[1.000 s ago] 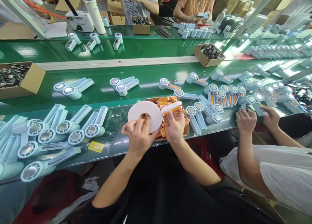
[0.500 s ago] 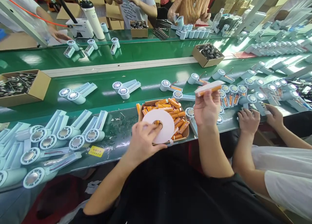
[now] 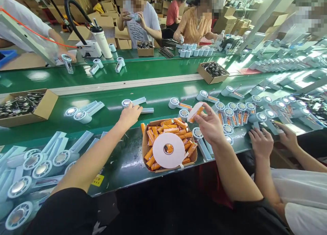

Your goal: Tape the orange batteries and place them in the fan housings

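Note:
My right hand (image 3: 211,126) is closed on an orange-wrapped battery (image 3: 198,116) with a white strip on its upper face, held above the bench. My left hand (image 3: 129,116) reaches out, fingers curled over a light-blue handheld fan shell (image 3: 147,110); the shell's round head is hidden beneath it. A second fan shell (image 3: 139,101) lies just behind those fingers. Between my arms stands a carton (image 3: 145,149) of orange batteries (image 3: 176,126) with thin leads. On top of them rests a flat white roll of tape (image 3: 159,155), its loose end over the carton's front edge.
Fan shells (image 3: 42,166) crowd the left; shells with orange batteries (image 3: 237,112) stand at right. Boxes of dark small parts (image 3: 38,105) (image 3: 213,73) sit on the green bench (image 3: 107,86). A co-worker's hands (image 3: 262,139) work close on my right. More people sit opposite.
My left hand has left the tape roll and moved forward and left onto a fan shell. My right hand has shifted left, tilting the battery. The view has tipped upward.

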Demonstrator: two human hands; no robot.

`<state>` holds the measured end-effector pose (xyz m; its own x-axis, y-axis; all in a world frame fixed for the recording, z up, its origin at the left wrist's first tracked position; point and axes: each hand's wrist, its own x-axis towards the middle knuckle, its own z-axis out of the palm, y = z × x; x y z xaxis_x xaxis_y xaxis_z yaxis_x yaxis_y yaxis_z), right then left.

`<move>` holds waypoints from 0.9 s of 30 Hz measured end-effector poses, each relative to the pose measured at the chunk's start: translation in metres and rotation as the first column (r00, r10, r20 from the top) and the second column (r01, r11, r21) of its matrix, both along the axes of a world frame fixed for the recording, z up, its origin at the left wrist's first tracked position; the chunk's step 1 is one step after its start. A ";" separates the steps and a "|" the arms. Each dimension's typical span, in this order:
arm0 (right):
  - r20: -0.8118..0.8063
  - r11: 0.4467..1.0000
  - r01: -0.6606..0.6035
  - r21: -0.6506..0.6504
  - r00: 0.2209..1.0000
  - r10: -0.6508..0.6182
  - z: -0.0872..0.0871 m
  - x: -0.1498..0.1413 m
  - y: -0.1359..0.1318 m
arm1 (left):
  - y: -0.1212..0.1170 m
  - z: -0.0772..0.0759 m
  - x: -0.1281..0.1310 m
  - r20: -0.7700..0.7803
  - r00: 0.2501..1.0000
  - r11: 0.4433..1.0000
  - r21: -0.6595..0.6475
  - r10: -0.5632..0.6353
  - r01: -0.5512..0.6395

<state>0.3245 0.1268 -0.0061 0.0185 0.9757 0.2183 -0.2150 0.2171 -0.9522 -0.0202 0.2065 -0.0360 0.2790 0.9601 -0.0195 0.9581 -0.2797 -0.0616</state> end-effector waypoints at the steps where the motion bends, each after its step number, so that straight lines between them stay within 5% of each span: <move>1: 0.043 0.999 -0.050 -0.021 0.998 0.051 0.002 -0.002 0.008 | 0.001 0.000 -0.001 0.002 0.999 0.999 -0.017 -0.039 0.039; 7: 0.220 0.951 -0.290 -0.108 0.926 0.307 0.000 -0.052 0.083 | 0.008 -0.001 -0.004 0.068 0.983 0.982 -0.071 -0.168 0.173; 14: 0.406 0.843 -0.458 -0.281 0.740 0.537 -0.023 -0.104 0.146 | 0.026 -0.007 0.005 0.239 0.968 0.986 -0.127 -0.078 0.111; 22: 0.771 0.884 -0.401 -0.239 0.475 0.424 -0.033 -0.108 0.152 | 0.034 -0.010 0.004 0.403 0.915 0.989 -0.138 0.016 0.044; 27: 0.958 0.874 -0.447 -0.189 0.109 0.263 -0.026 -0.110 0.149 | 0.035 -0.012 0.015 0.445 0.895 0.990 -0.141 0.037 0.029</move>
<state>0.2148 0.2758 -0.0325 -0.6283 0.7686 -0.1203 0.7245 0.5217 -0.4505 -0.0054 0.2412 -0.0485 0.2865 0.9576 -0.0287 0.8765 -0.2499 0.4115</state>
